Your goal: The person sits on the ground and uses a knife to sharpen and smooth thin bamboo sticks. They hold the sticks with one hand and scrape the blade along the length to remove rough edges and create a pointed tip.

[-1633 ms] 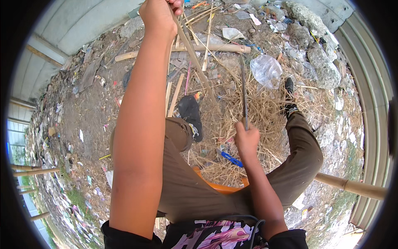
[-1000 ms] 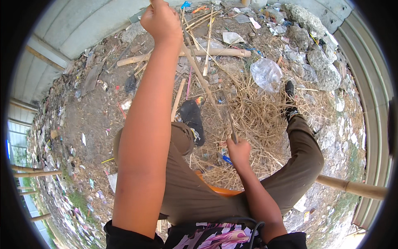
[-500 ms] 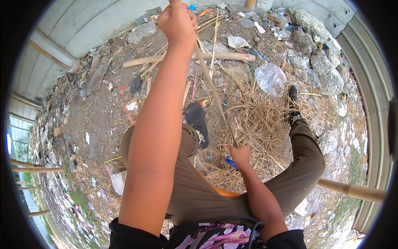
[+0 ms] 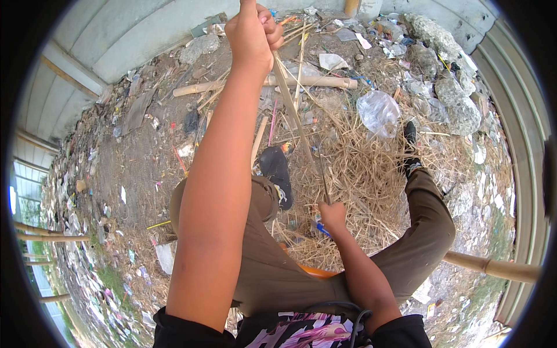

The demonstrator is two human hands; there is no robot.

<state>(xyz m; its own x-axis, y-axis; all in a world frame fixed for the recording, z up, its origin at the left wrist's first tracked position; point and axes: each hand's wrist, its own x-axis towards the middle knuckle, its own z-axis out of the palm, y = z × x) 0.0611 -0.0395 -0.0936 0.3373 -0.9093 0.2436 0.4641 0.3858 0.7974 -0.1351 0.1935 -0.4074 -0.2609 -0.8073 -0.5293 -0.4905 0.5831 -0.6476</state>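
Observation:
Far ahead, my left hand point(image 4: 252, 35) is closed around the upper end of a long, pale bamboo strip point(image 4: 294, 113). The strip slants down toward my right hand point(image 4: 333, 217), which is closed low between my knees. From the right fist a thin, dark knife blade point(image 4: 323, 177) points up and lies against the strip's lower part. Its handle is hidden in my fingers. Something blue point(image 4: 322, 229) shows just beside and below the right fist; whether it belongs to the knife I cannot tell.
Dry bamboo shavings point(image 4: 365, 168) cover the ground between my legs. A bamboo pole point(image 4: 325, 81) lies across, ahead, with several thin strips nearby. A clear plastic bag point(image 4: 378, 113) rests by my right shoe point(image 4: 410, 136). Concrete chunks point(image 4: 455, 98) lie at the far right, before a wall.
My left hand has tilted slightly and shifted a little down and right with the bamboo strip. More of the dark blade shows beside the strip. My right hand has barely moved.

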